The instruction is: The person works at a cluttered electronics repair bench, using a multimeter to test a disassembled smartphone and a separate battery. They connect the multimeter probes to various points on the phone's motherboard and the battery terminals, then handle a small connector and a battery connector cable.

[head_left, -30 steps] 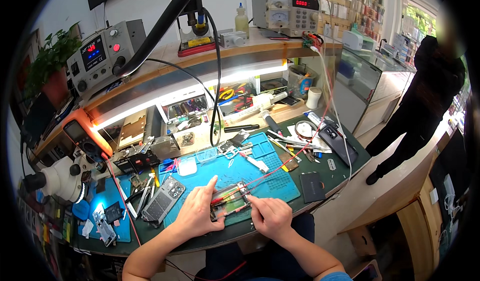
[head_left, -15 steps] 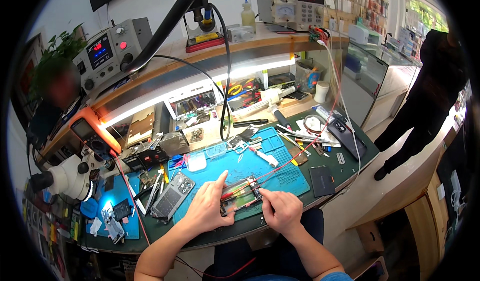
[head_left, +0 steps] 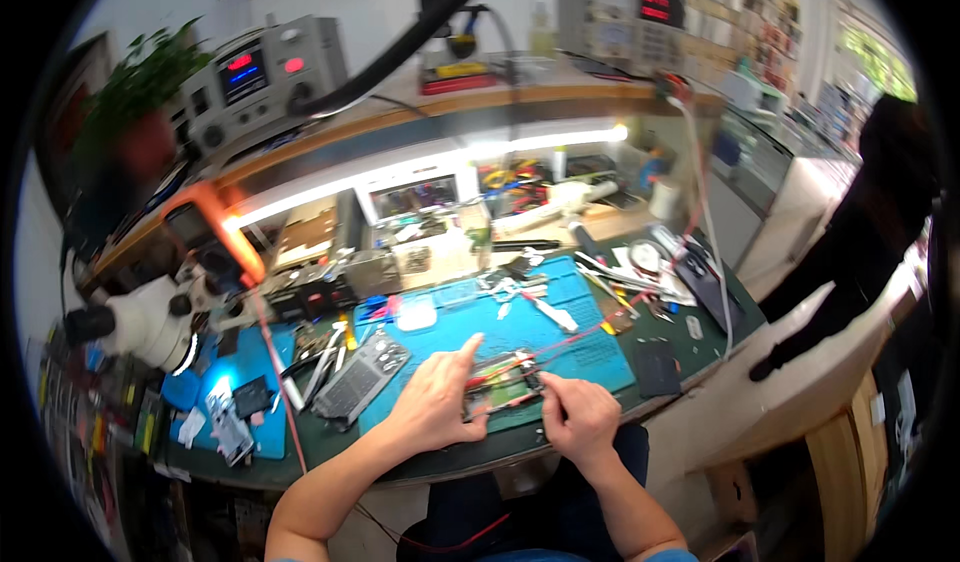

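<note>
On the blue repair mat [head_left: 590, 382] lies an opened phone [head_left: 502, 392] with exposed internals and red leads across it. My left hand [head_left: 432, 402] grips its left end, index finger raised and thumb at the lower edge. My right hand [head_left: 582, 412] is at the phone's right end, fingertips pinched; what they hold is too small and blurred to name. A dismantled grey phone [head_left: 358, 380] lies left of my left hand. A white tool [head_left: 550, 312] lies above the opened phone.
A microscope [head_left: 138, 324] and orange multimeter [head_left: 212, 242] stand left, two power instruments [head_left: 265, 72] [head_left: 600, 24] on the shelf. Loose tools crowd the bench; a dark pad [head_left: 657, 367] lies right. A person in dark clothes [head_left: 865, 202] stands right; another is blurred at left.
The whole view has shifted, placing the bench further right in the picture, and is blurred. A blurred person appeared at left after the earliest frame. Both hands stay on the phone, little changed.
</note>
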### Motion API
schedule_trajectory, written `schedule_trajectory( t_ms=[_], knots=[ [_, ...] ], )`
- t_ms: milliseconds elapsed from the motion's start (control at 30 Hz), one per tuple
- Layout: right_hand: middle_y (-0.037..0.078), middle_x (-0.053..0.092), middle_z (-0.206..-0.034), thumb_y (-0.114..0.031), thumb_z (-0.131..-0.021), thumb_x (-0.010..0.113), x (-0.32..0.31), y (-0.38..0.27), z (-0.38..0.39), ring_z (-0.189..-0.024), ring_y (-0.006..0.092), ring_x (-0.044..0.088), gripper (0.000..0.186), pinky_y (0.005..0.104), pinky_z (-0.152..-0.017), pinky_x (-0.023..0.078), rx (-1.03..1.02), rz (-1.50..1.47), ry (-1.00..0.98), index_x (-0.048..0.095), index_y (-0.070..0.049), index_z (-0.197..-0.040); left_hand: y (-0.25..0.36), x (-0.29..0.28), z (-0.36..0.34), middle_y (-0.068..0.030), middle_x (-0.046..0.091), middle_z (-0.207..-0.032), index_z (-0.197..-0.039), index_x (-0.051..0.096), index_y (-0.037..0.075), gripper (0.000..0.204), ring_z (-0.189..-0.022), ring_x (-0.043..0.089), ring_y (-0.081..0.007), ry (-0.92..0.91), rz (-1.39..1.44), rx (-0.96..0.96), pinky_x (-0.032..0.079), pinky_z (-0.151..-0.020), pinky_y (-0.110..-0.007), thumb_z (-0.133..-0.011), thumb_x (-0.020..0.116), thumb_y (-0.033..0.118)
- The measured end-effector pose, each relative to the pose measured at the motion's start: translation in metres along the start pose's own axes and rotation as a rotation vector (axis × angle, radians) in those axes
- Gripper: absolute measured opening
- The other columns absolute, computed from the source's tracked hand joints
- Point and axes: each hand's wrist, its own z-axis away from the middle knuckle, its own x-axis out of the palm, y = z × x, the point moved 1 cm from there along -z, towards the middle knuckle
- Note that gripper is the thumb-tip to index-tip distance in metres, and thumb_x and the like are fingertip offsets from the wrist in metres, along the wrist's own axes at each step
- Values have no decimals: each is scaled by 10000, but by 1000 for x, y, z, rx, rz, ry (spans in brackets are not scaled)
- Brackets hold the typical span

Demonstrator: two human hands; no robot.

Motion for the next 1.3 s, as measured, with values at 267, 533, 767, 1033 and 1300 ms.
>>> schedule_trajectory(
  t_ms=[267, 533, 767, 1033, 1300],
  knots=[
    [120, 729, -818, 20, -899, 704, -5, 6, 13, -671, 300, 683, 213, 417, -629, 521, 70, 24, -18, 783, -29, -1091, -3, 19, -5, -223, 620, -1218, -1666, 288, -35, 1080, -1143, 607, -396, 75, 26, 65, 503, -1033, -475, -766, 824, 227],
    [101, 728, -806, 42, -928, 675, -3, 4, 12, -684, 277, 694, 220, 392, -630, 523, 62, 19, -36, 764, -15, -1121, -4, 17, 0, -213, 617, -1222, -1672, 279, -34, 1106, -1145, 604, -391, 68, 11, 35, 502, -1033, -468, -752, 835, 224],
    [94, 740, -817, 19, -902, 704, -5, 8, 13, -678, 277, 697, 238, 399, -650, 541, 75, 23, -15, 777, -32, -1122, -3, 17, -6, -214, 624, -1199, -1650, 307, -40, 1069, -1141, 603, -395, 44, 21, 43, 500, -1028, -473, -762, 837, 230],
    [63, 761, -825, 18, -880, 726, -4, 2, 5, -706, 262, 732, 234, 383, -654, 558, 43, 15, 1, 781, -69, -1090, -1, 8, -4, -213, 644, -1218, -1642, 338, -21, 1062, -1148, 613, -385, 5, -28, 17, 511, -1041, -458, -749, 831, 277],
    [52, 758, -833, 3, -879, 730, -7, 2, 6, -705, 248, 729, 238, 372, -639, 547, 51, 34, 0, 777, -73, -1100, -2, 9, -5, -204, 640, -1216, -1644, 334, -18, 1071, -1156, 605, -379, 7, -49, 43, 503, -1057, -451, -751, 841, 288]
  ],
)
